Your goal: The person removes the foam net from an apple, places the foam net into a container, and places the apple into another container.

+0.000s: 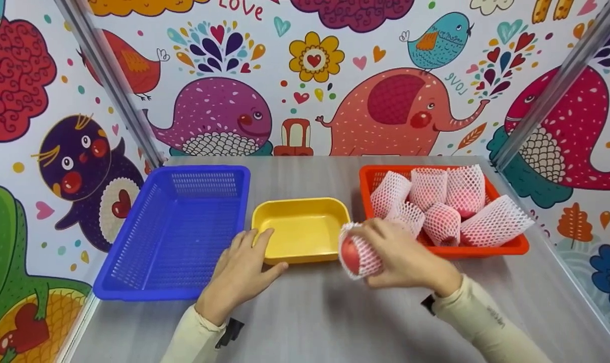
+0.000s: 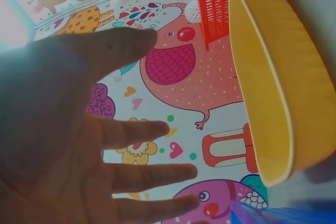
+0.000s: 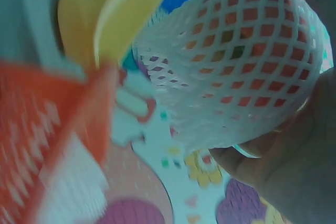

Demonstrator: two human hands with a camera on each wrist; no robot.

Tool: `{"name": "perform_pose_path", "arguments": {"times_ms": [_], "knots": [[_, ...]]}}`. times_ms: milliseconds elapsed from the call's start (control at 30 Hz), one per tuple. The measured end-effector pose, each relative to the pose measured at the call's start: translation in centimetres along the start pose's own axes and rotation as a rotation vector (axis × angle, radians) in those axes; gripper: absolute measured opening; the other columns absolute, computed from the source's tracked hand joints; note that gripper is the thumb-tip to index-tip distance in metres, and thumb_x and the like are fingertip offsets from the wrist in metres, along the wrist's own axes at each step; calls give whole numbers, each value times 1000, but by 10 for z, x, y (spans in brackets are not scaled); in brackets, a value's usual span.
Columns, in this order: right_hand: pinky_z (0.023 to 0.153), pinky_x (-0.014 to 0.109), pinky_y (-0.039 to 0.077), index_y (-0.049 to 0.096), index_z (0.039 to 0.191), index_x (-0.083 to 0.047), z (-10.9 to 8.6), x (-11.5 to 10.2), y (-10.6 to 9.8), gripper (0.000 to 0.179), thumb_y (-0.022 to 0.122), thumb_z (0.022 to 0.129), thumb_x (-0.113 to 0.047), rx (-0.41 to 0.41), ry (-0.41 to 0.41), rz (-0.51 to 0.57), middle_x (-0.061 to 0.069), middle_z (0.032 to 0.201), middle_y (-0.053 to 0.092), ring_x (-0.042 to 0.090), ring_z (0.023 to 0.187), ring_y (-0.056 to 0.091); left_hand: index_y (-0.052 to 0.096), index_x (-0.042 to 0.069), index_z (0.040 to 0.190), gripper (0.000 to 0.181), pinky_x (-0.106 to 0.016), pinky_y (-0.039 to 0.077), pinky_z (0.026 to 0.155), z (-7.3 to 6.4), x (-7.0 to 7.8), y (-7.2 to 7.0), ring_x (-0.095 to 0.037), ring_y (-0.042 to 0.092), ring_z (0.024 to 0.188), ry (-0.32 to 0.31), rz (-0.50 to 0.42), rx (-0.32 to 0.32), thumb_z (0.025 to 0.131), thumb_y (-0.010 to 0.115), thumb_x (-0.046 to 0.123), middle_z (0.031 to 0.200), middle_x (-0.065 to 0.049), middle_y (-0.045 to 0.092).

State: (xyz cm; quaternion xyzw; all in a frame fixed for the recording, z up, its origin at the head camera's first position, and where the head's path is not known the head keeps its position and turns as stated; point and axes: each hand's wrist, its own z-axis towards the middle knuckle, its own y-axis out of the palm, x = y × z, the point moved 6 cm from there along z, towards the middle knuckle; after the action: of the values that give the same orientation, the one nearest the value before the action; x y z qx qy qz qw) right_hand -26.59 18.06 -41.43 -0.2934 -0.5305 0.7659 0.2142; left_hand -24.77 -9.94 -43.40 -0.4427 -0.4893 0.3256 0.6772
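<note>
- Nearest the head camera, two cream sleeves (image 1: 194,335) reach over a grey table (image 1: 305,322).
- The right hand (image 1: 403,257) curls its fingers round an apple in a net sleeve (image 1: 356,254), holding it above the table. It sits just in front of the orange basket (image 1: 491,248) and just right of the yellow tray (image 1: 301,229).
- The apple is red. White foam mesh wraps it, and red skin shows at the open end by the fingertips.
- The right wrist view shows the mesh diamonds close up (image 3: 236,56), with fingers (image 3: 286,161) cupped beneath. The head view does not show this grip from below.
- The left hand (image 1: 244,275) rests with fingers straight and spread, holding nothing. Its fingertips touch the tray's near left corner, beside the blue basket (image 1: 176,232).
- The left wrist view shows the open palm (image 2: 68,145) and the tray's outer wall (image 2: 278,87).
- More wrapped fruit (image 1: 441,201) fills the orange basket, beyond the right fingers.
</note>
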Motion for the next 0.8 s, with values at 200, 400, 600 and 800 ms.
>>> {"name": "perform_pose_path", "arguments": {"times_ms": [200, 400, 600, 800], "knots": [[81, 38, 47, 51, 138, -21, 1, -23, 52, 91, 88, 56, -37, -34, -106, 1, 3, 117, 52, 18, 102, 51, 46, 9, 148, 74, -63, 39, 102, -2, 0, 3, -45, 39, 134, -1, 4, -3, 90, 70, 49, 144, -26, 46], [80, 38, 43, 49, 137, -24, -3, -37, 92, 95, 93, 54, -38, -126, -142, -23, 1, 119, 52, 20, 106, 51, 47, 10, 147, 73, -64, 39, 101, -3, 2, 5, -45, 40, 133, 12, -6, -5, 90, 71, 48, 143, -26, 47], [84, 42, 47, 51, 137, -25, -8, -43, 114, 93, 93, 55, -38, -181, -151, -49, 0, 118, 52, 22, 104, 53, 46, 11, 148, 74, -64, 40, 100, -5, 1, 6, -44, 39, 134, 11, -11, -8, 90, 70, 49, 143, -25, 47], [87, 44, 48, 36, 152, -19, -8, -46, 119, 114, 94, 56, -40, -198, -139, -64, 3, 127, 53, 23, 111, 53, 47, 11, 148, 74, -64, 41, 99, -7, 2, 9, -44, 41, 132, 12, -10, -17, 90, 71, 49, 142, -24, 48]]}}
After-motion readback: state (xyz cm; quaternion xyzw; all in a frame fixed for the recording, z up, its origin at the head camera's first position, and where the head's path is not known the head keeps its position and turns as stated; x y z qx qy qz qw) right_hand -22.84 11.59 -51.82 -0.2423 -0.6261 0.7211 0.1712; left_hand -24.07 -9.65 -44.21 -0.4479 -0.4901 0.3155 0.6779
